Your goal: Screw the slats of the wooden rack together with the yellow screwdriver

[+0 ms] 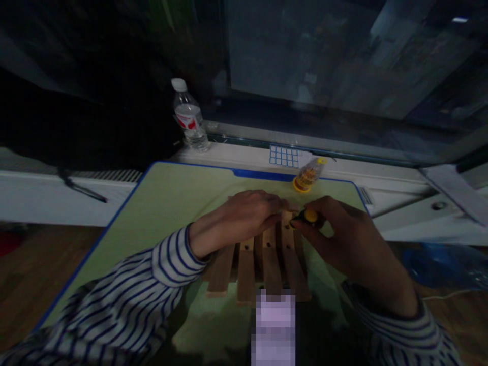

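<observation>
At four slats (247, 277), right hand (345, 236) tight around one tool (310, 216); left hand (249, 211): grip unclear

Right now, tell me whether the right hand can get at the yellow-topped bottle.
Probably yes: nothing visible blocks the right hand from the yellow-topped bottle just beyond, though that hand holds a black-and-yellow object.

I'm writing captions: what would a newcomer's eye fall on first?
Probably the left hand and right hand over the slatted wooden piece, the right holding a small black-and-yellow object. Behind, a yellow-trimmed bottle stands on the table, and a water bottle on the sill at left.
</observation>
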A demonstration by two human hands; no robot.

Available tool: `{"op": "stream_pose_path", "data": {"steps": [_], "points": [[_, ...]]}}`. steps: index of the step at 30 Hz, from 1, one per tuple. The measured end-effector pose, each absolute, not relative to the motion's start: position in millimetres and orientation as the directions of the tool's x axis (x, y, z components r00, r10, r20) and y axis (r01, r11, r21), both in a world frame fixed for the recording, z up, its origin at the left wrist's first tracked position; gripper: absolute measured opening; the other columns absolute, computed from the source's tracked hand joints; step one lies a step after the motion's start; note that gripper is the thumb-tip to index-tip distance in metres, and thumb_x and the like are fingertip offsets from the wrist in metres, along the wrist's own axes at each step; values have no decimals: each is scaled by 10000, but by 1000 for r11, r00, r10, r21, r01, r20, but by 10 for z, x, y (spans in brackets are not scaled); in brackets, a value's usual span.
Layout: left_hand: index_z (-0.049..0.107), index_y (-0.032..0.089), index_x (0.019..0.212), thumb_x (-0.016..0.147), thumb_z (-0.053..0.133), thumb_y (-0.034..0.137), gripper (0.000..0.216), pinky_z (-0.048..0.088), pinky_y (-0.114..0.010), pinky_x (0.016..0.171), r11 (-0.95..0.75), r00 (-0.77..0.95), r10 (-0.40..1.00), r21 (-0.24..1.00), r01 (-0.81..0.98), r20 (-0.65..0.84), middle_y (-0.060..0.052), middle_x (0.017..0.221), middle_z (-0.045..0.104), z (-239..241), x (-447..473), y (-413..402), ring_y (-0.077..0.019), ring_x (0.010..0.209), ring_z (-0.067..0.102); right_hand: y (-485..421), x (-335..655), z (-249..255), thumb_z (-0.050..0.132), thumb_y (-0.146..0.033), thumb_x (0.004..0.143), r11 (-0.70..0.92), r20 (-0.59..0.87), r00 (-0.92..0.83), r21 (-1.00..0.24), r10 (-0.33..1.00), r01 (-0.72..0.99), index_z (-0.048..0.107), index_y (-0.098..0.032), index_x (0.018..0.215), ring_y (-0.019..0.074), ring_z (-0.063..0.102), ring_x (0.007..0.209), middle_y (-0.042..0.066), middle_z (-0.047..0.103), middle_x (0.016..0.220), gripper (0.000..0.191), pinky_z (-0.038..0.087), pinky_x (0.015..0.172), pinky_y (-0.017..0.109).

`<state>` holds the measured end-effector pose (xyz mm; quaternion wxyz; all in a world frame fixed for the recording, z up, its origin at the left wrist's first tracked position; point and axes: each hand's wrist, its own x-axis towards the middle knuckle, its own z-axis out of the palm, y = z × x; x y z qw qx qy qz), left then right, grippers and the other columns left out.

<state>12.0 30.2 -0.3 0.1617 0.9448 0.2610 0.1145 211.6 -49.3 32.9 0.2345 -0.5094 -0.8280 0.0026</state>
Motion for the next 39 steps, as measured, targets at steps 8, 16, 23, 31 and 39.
{"op": "stream_pose_path", "data": {"steps": [8,16,23,31,39], "points": [[582,188,1191,955,439,257,285,476,-318,860,-812,836,533,356,463,131,-64,1106,669,25,130,294,-192,1004,621,-424,2145,317,546,-304,918,570,392,-444,-309,806,762,576,-222,1132,192,675,880,67,694,989,231,558,723,331],[593,197,1152,960,447,254,248,475,-321,865,-809,837,529,377,450,136,-49,1112,669,25,133,293,-197,1001,626,-470,2179,357,494,-184,928,585,328,-485,-438,811,682,497,-224,1299,169,603,1146,53,634,1267,373,500,986,326],[597,186,1121,970,424,253,239,451,-328,936,-808,846,517,399,433,128,-57,1127,662,20,125,298,-194,1059,608,-460,2183,341,543,-187,908,571,373,-443,-386,815,724,557,-236,1200,166,659,1039,26,697,1142,297,546,881,291],[576,195,1203,960,438,244,284,453,-322,940,-807,838,525,399,436,145,-62,1155,657,-24,126,307,-187,1070,600,-487,2185,384,583,-226,895,567,379,-452,-290,808,771,570,-221,1114,169,683,932,23,718,1034,219,538,799,297],[577,190,1208,953,434,236,295,454,-312,928,-805,841,522,407,431,142,-69,1151,659,8,113,301,-186,1068,602,-507,2146,379,591,-286,889,493,380,-388,-234,840,838,584,-218,1049,168,672,722,-3,694,834,175,496,635,293]]}}
